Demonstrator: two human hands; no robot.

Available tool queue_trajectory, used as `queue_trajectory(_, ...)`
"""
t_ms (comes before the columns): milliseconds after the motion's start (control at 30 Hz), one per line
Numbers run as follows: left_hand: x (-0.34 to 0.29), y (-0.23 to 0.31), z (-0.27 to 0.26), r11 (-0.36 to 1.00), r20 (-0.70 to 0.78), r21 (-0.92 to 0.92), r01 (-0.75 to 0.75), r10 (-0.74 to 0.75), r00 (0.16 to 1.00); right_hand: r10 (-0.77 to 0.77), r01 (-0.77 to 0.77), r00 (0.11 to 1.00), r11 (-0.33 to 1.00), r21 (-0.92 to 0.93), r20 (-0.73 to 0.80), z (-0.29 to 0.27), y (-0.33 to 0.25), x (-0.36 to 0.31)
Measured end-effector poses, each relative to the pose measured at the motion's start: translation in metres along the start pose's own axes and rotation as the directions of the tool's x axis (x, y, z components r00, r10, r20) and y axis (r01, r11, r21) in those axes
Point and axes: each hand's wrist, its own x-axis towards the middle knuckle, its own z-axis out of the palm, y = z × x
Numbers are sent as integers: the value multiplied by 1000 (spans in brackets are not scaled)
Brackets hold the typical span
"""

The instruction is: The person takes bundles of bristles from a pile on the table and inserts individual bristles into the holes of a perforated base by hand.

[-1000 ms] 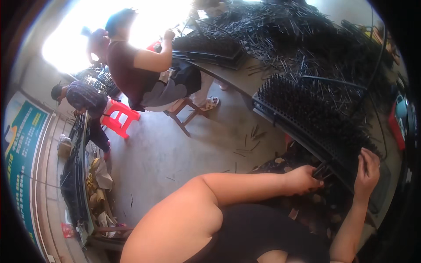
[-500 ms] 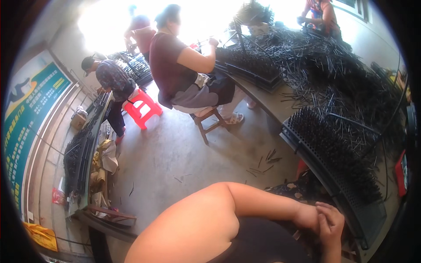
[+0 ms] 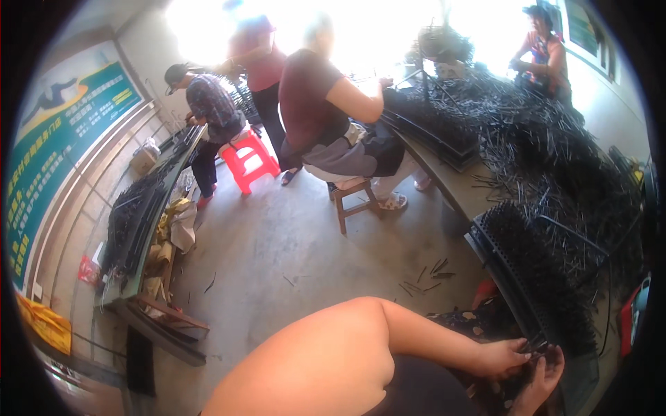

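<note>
At the lower right my left hand reaches in from a bent bare arm, thumb and fingertips pinched together. Close beside it is my right hand, its fingers curled up and their tips dark. A small dark piece shows between the fingertips of both hands; its exact shape is too small to make out. Just beyond the hands lies a long black perforated tray, packed with upright thin black pieces. Dark patterned cloth shows under my left forearm.
A heap of loose black strips covers the table at the right. One person sits on a wooden stool; others are farther back. A red plastic stool stands left of centre. Black strips litter the floor. A bench runs along the left.
The view has swung, shifting the scene to the right. My hands have gone from folded together to fingertips meeting at the small dark piece. A person at the back has straightened up.
</note>
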Motion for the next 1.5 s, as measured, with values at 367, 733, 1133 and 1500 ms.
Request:
queue_trajectory(367,-6,8,1,900,-138,436,7,59,989,429,-462,877,877,131,218,-5,-77,10)
queue_trajectory(733,-2,1,18,906,-210,419,64,28,977,385,-361,922,896,258,-46,-23,-63,4)
queue_trajectory(1133,9,16,-6,920,-213,249,303,-253,944,164,-57,902,962,266,-400,-60,-49,51)
queue_trajectory(1500,6,16,0,913,-260,236,333,-271,927,-154,106,924,982,-153,-349,-59,-38,78)
